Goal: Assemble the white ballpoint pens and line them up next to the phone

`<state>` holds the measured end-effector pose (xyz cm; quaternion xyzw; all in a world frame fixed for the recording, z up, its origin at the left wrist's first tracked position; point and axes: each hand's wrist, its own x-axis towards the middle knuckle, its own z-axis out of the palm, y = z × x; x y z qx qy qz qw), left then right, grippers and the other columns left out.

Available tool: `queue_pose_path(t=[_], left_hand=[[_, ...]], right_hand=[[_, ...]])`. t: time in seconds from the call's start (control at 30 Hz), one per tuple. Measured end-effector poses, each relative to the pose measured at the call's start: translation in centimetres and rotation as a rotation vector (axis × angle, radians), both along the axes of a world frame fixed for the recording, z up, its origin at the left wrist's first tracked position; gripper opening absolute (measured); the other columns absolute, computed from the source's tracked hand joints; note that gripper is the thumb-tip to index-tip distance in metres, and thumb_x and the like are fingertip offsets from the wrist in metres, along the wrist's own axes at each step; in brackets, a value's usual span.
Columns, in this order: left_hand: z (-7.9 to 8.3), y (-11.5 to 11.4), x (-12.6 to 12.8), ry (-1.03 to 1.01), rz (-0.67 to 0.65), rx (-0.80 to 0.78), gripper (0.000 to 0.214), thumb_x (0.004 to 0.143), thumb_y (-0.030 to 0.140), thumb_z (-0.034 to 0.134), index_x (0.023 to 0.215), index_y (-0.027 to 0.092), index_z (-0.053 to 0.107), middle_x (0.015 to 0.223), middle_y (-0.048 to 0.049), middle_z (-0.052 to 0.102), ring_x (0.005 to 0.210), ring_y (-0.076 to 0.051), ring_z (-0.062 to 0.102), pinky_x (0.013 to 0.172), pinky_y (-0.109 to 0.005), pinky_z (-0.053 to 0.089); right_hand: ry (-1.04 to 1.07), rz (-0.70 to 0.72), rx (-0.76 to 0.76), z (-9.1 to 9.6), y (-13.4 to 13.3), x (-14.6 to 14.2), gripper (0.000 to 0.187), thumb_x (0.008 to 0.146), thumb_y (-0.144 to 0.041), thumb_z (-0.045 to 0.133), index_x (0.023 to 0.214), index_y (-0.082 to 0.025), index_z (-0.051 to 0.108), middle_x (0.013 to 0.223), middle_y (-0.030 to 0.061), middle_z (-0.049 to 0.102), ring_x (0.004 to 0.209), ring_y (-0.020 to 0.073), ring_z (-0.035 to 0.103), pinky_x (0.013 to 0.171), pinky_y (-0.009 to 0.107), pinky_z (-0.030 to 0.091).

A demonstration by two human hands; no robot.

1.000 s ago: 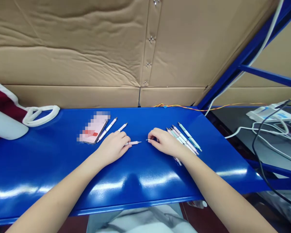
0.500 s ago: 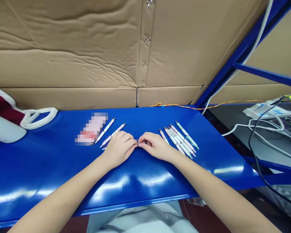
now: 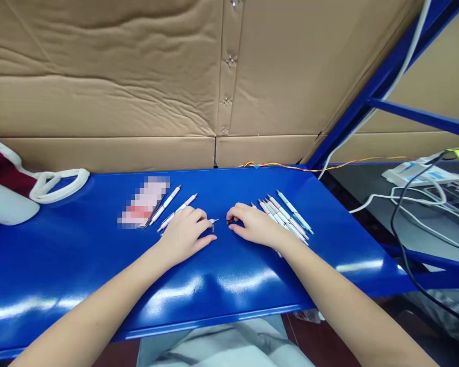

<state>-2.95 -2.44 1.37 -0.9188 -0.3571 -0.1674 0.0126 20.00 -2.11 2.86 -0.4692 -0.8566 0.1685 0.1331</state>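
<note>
My left hand (image 3: 185, 235) rests on the blue metal table top (image 3: 99, 255), its fingers closed around a slim pen whose metal tip (image 3: 214, 220) pokes out to the right. A thin pale sliver (image 3: 213, 227) shows just below that tip. My right hand (image 3: 253, 224) sits a short gap away, pinching a small dark-tipped part (image 3: 229, 221) that is mostly hidden by the fingers. Beyond my right hand lies a fanned group of several pastel pens (image 3: 285, 216). Two white pens (image 3: 165, 205) lie just past my left hand, one partly behind it.
A pixelated flat item (image 3: 145, 201) lies on the table left of the pens. A white and maroon bag (image 3: 7, 188) sits at the far left. Corrugated cardboard forms the back wall (image 3: 118, 102), with blue shelf framing (image 3: 382, 86) and loose cables (image 3: 416, 204) to the right.
My hands were touching at a small metal part half a second ago and have now parted sideways. The pen tip stays at my left fingers, and the dark-tipped part stays in my right.
</note>
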Motion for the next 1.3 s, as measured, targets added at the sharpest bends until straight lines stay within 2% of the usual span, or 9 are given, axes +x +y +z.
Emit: queue_pose_path(t=[0.2,0.43,0.57,0.67,0.8,0.97,1.07,1.17,1.3], left_hand=[[1.3,0.9,-1.9,-0.013,0.081,0.032,0.028,0.084,0.042,0.054,0.095,0.018,0.065,0.093,-0.0063,0.061,0.086,-0.022,0.052,0.078,-0.038,0.042],[1.4,1.5,-2.5,0.127,0.026,-0.048,0.025,0.087,0.038,0.052,0.085,0.019,0.068,0.081,-0.0054,0.062,0.078,-0.021,0.052,0.074,-0.036,0.042],[1.7,1.3,-2.4,0.112,0.028,-0.111,0.025,0.089,0.036,0.049,0.084,0.019,0.066,0.078,-0.0042,0.064,0.078,-0.020,0.056,0.074,-0.033,0.043],[1.9,1.0,-2.5,0.073,0.077,-0.134,0.025,0.090,0.038,0.047,0.088,0.021,0.066,0.079,-0.0029,0.066,0.074,-0.018,0.059,0.070,-0.030,0.043],[1.9,1.1,-2.6,0.071,0.086,-0.085,0.027,0.090,0.040,0.047,0.090,0.021,0.066,0.082,-0.0035,0.068,0.076,-0.019,0.061,0.071,-0.031,0.044],[1.9,1.5,-3.0,0.059,0.122,-0.117,0.027,0.089,0.040,0.046,0.091,0.021,0.066,0.084,-0.0032,0.069,0.078,-0.020,0.062,0.073,-0.032,0.045],[2.1,1.6,-3.2,0.056,0.111,-0.108,0.027,0.090,0.039,0.045,0.091,0.021,0.066,0.083,-0.0033,0.069,0.078,-0.020,0.062,0.074,-0.032,0.045],[2.2,1.5,-3.3,0.060,0.114,-0.091,0.027,0.090,0.038,0.045,0.090,0.022,0.066,0.083,-0.0031,0.068,0.077,-0.019,0.062,0.073,-0.032,0.045],[2.2,1.5,-3.3,0.077,0.114,-0.067,0.026,0.090,0.037,0.045,0.090,0.022,0.066,0.083,-0.0032,0.068,0.077,-0.020,0.062,0.072,-0.033,0.045]], right_hand=[[-0.061,0.106,0.187,-0.1,-0.8,-1.5,0.021,0.090,-0.022,0.046,0.101,-0.022,0.064,0.088,0.0041,0.057,0.081,0.0146,0.054,0.069,0.024,0.037],[-0.238,0.154,0.283,-1.2,-1.0,-3.1,0.024,0.092,-0.019,0.040,0.097,-0.021,0.064,0.089,0.0067,0.056,0.077,0.0160,0.050,0.062,0.025,0.035],[-0.092,0.120,0.244,-0.1,-0.9,-2.3,0.015,0.090,-0.017,0.044,0.089,-0.017,0.059,0.088,0.0058,0.058,0.079,0.0155,0.052,0.067,0.025,0.038],[0.079,0.000,0.207,0.6,-0.8,-1.3,0.010,0.087,-0.013,0.044,0.086,-0.017,0.054,0.082,0.0030,0.059,0.072,0.0130,0.053,0.066,0.024,0.039],[0.106,-0.030,0.188,0.3,-0.6,-0.4,0.011,0.084,-0.011,0.045,0.082,-0.018,0.054,0.080,0.0023,0.059,0.071,0.0133,0.053,0.066,0.024,0.040],[0.101,-0.186,0.129,0.4,2.9,0.0,0.016,0.084,-0.021,0.050,0.097,-0.017,0.057,0.094,0.0057,0.059,0.074,0.0141,0.056,0.071,0.026,0.044],[-0.122,-0.189,0.170,1.0,6.7,-0.4,0.029,0.089,-0.020,0.044,0.114,-0.013,0.056,0.115,0.0129,0.055,0.100,0.0189,0.055,0.088,0.028,0.041],[-0.285,-0.198,0.135,1.0,9.5,-1.4,0.024,0.087,-0.024,0.050,0.101,-0.011,0.064,0.101,0.0141,0.061,0.094,0.0226,0.058,0.087,0.029,0.042],[-0.323,-0.237,0.151,0.2,10.0,-2.2,0.020,0.085,-0.013,0.045,0.091,-0.010,0.064,0.095,0.0158,0.061,0.088,0.0227,0.060,0.080,0.029,0.043]])
